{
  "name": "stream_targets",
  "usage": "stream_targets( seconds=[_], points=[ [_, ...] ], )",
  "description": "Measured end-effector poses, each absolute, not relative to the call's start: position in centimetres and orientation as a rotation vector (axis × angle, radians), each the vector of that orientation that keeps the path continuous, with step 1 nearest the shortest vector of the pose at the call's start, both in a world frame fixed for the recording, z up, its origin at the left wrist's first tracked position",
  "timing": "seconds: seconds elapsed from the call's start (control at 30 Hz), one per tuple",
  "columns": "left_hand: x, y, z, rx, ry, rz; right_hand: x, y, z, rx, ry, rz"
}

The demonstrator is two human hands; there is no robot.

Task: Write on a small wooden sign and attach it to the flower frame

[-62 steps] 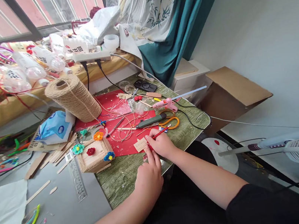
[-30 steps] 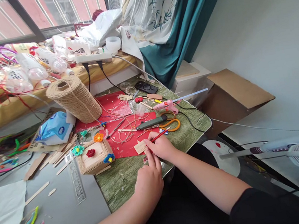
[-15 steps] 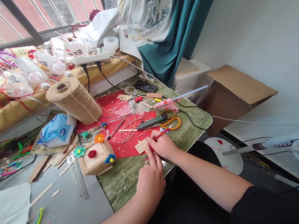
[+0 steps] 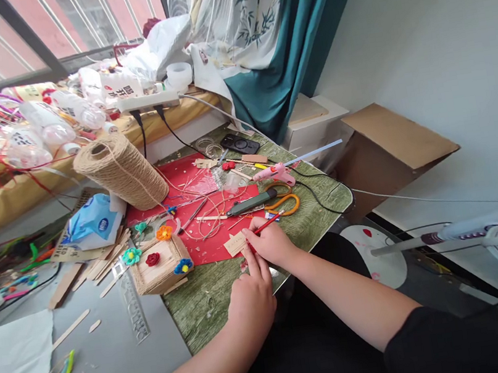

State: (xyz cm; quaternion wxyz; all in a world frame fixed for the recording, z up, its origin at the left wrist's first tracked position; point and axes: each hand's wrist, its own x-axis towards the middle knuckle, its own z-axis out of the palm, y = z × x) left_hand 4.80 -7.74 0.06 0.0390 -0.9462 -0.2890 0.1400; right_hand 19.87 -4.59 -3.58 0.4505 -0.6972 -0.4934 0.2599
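A red pencil is gripped in my right hand, slanting up to the right. Under my fingertips lies a small tan paper card with faint lettering, at the front edge of a red sheet. My left hand has two fingers stretched forward to the card's near edge, holding it against my right hand; its thumb is hidden. Left of the hands sits a twine-wrapped craft-stick box with a red flower and other coloured flowers on it.
A big twine spool stands behind the box. Beyond my hands are a green-handled cutter, orange-handled scissors, a pink glue gun and a phone. Wet wipes and craft sticks lie left.
The view has shifted slightly. Both hands stay in nearly the same place at the card, and the pencil remains in my right hand.
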Motion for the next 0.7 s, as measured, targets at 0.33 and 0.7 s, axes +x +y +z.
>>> stream_targets(
  seconds=[0.33, 0.7],
  points=[
    [4.75, -7.79, -0.17, -2.884, -0.865, 0.39, 19.73, -4.55, -3.58, -1.696, -1.231, 0.719],
    [4.79, -7.86, -0.12, -2.868, -0.859, 0.401, 19.87, -4.41, -3.72, -1.692, -1.222, 0.716]
  ],
)
